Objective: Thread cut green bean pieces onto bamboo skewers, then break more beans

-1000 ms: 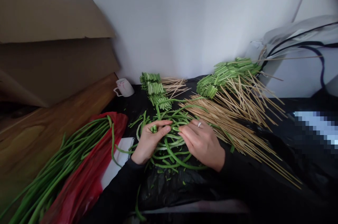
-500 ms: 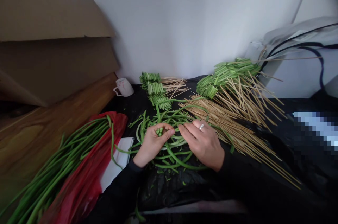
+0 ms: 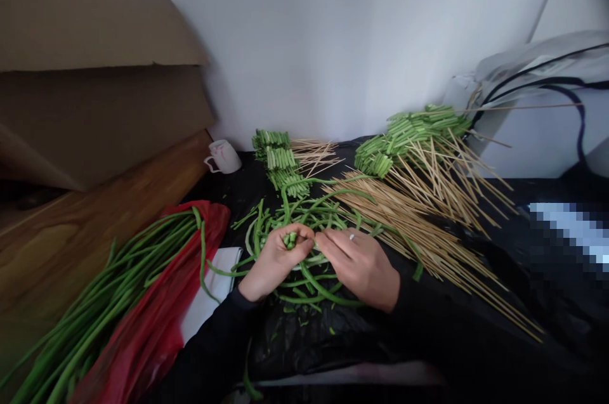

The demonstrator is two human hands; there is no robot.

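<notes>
My left hand (image 3: 278,259) is closed around several short pieces of green bean (image 3: 290,240), their cut ends showing inside the curled fingers. Its thumb and forefinger meet the fingertips of my right hand (image 3: 360,264), which wears a ring and pinches what looks like the end of a green bean; the fingers mostly cover it. Beneath both hands lies a loose heap of long green beans (image 3: 323,292), with small snapped bits around it on black plastic (image 3: 304,348).
Bean pieces threaded on skewers (image 3: 280,158) lie behind, with a larger skewered pile (image 3: 423,128) at right. Bare wooden skewers (image 3: 428,239) spread right of the heap. Left are a red bag (image 3: 147,321) of long beans, a white mug (image 3: 223,157) and a cardboard box (image 3: 104,118).
My right hand has shifted slightly left and down, its fingertips now against my left thumb and forefinger. The left hand has barely moved and keeps the bean pieces.
</notes>
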